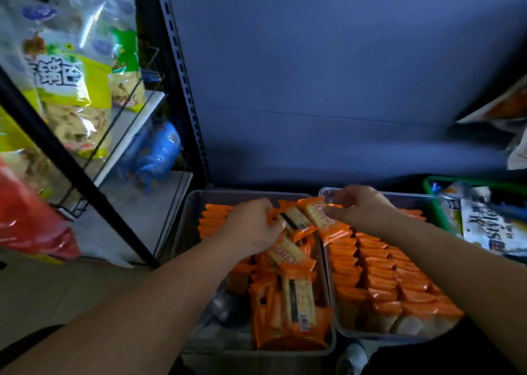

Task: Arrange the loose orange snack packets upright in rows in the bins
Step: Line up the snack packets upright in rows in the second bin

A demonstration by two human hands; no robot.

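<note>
- a single view, from a wide-angle camera worn on the person's head.
- it faces forward and steeply down, along both forearms to the left hand (253, 226) and right hand (362, 206), on orange packets (296, 220) mid-frame.
- it is close: two clear bins (186, 232) fill the lower centre, just below the lens.
- the frame edges curve; a black shelf rack (182, 69) leans in at left.

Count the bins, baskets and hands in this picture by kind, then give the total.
Clear bins: 2 (left bin, right bin)
Green basket: 1
Hands: 2 (left hand, right hand, both holding orange packets)
Total: 5
The orange packets overlap too much to count.
</note>
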